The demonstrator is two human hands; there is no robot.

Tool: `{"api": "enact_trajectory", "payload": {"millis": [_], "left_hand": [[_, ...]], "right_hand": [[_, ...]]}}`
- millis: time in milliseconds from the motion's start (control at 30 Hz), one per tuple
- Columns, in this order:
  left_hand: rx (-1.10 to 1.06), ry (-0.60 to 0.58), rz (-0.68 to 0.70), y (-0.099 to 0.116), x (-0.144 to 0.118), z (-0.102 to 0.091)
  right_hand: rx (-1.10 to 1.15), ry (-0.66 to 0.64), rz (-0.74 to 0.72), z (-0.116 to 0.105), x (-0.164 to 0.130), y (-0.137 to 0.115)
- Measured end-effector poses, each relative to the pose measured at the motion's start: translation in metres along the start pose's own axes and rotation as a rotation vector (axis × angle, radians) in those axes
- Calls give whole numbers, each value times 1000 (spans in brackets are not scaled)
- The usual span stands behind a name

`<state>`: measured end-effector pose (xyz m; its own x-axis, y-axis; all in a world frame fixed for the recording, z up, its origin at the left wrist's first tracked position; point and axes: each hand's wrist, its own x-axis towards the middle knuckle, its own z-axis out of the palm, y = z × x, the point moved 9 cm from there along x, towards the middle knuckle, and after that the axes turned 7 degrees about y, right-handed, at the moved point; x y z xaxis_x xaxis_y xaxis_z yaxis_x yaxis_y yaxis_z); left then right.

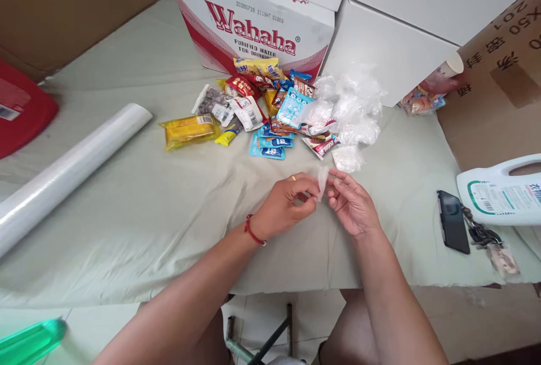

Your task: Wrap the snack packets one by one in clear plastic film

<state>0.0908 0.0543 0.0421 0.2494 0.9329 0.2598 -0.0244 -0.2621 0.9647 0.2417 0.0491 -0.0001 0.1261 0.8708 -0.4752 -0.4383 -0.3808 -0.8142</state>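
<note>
While my left hand (pixel 284 205) and right hand (pixel 350 203) pinch a thin, clear plastic bag (pixel 323 179) between fingertips, crinkly snack packets (pixel 262 114) and more filmy bags (pixel 353 108) lie just beyond, before a carton (pixel 253 21) printed "Wahaha purified water for drinking".

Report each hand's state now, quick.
Left hand: closed, pinching the small clear plastic bag.
Right hand: fingers closed on the same bag's other edge.

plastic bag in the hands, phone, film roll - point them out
small plastic bag (pixel 323 178), head view, upper middle of the bag
phone (pixel 453 221), head view, middle of its dark face
film roll (pixel 67 169), head view, mid-length of the roll
</note>
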Motion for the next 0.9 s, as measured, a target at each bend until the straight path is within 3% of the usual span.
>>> {"api": "enact_trajectory", "payload": {"millis": [133,233,367,500,600,700,833,900], "left_hand": [[451,-73,365,16,-13,18],[760,-120,551,20,-25,32],[933,-110,667,27,-31,38],[980,-82,688,31,-32,37],[940,-94,631,26,-30,37],[723,-38,463,19,-22,26],[234,145,18,-5,-8,-3],[-7,179,-185,-18,-6,-8]], "right_hand": [[86,36,-26,-3,4,4],[87,22,-19,-6,6,5],[-9,-63,-59,-1,1,-1],[-92,-114,-83,7,-6,-4],[-127,-101,-52,7,-6,0],[-127,-31,-129,0,-2,-6],[-171,99,-425,-11,-4,-27],[-248,83,-558,-6,-10,-33]]}}
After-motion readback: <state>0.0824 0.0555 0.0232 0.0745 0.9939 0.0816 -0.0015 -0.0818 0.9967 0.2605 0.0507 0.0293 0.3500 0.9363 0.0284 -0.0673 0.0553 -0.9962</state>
